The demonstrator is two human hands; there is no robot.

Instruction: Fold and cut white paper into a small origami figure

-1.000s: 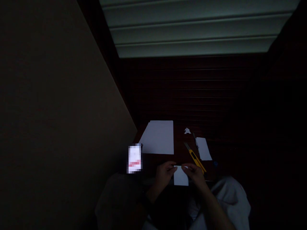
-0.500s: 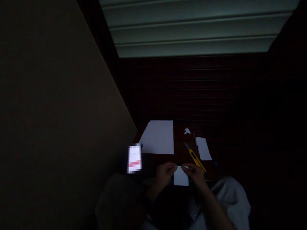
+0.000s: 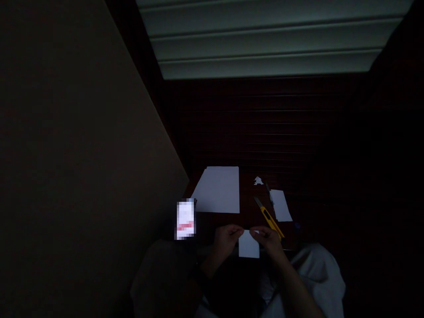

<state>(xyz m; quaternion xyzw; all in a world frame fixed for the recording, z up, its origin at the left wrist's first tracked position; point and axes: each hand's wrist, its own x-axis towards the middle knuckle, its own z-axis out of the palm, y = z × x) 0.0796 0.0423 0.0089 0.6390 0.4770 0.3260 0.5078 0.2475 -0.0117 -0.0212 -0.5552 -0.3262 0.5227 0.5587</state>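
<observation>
A small white piece of paper [image 3: 248,246] hangs between my hands at the near edge of the dark table. My left hand [image 3: 227,238] pinches its upper left corner. At the upper right corner, my right hand [image 3: 269,240] pinches the same paper with thumb and fingers. A yellow utility knife [image 3: 270,219] lies just beyond my right hand, its blade pointing away and to the left. Whether the paper is folded I cannot tell in the dim light.
Large white sheets [image 3: 220,190] lie at the table's back left. A lit, pixelated screen [image 3: 186,220] is at their near left corner. A narrower white paper [image 3: 281,206], a dark pen [image 3: 269,193] and a small tree-shaped paper cutout [image 3: 258,180] lie at the right. A wall [image 3: 82,154] rises on the left.
The small paper and both hands have shifted very slightly to the left, with both pinches kept. The things on the table lie as before.
</observation>
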